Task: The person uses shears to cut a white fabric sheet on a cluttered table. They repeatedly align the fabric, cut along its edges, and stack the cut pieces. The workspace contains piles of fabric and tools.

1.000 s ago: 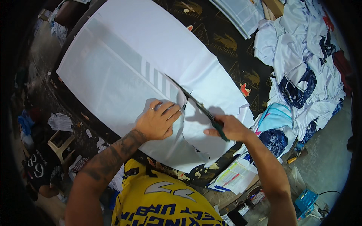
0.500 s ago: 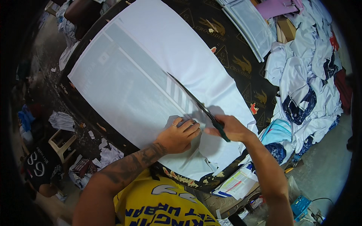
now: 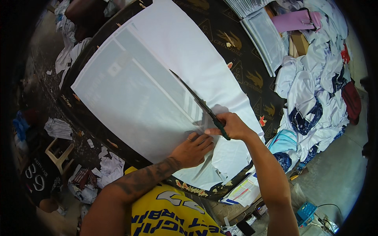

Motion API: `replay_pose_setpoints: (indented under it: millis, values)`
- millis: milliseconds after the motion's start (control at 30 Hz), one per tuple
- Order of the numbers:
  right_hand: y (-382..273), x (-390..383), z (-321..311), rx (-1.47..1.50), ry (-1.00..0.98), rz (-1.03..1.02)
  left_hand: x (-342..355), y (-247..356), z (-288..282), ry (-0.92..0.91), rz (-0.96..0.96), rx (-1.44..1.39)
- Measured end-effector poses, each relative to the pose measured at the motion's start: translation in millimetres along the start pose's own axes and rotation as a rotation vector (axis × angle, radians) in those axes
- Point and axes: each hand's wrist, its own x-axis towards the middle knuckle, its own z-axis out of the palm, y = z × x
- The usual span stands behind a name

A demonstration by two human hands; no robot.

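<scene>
My right hand [image 3: 231, 126] grips large dark scissors [image 3: 193, 94] by their green handle. The long blades point away and to the left, lying along a striped band on a white cloth [image 3: 189, 43]. They look closed or nearly so. Just left of the handle, my left hand [image 3: 195, 149] bears on the cloth with its fingers bent and pressed together, seemingly gripping it. Its fingertips are partly hidden. A grey printed panel [image 3: 126, 90] shows through the cloth's left half. Below the hands, the near part of the cloth is creased with a ragged edge.
The dark patterned table cover [image 3: 252, 67] has worn patches. Folded grey-white pieces [image 3: 264, 39] lie at the far right, beside a pink item [image 3: 295, 20] and a big heap of white fabric [image 3: 311, 86]. Papers [image 3: 244, 192] sit near right. A plastic stool [image 3: 59, 153] stands left.
The scissors and my right hand have moved farther up and left along the cloth, closer to my left hand. The whole view has shifted slightly.
</scene>
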Motion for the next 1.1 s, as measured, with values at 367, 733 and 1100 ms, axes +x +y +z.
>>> replay_pose_setpoints:
  millis: [367,733,1100]
  values:
    - [-61,38,-20,0.013,0.054,-0.054,2,-2,-12,-0.023,-0.09,-0.223]
    - [-138,81,-51,-0.021,0.024,-0.059,2,-16,-20,-0.086,-0.036,-0.3]
    - [-188,120,-67,-0.175,0.031,-0.002,-1,-14,-17,-0.142,-0.024,-0.295]
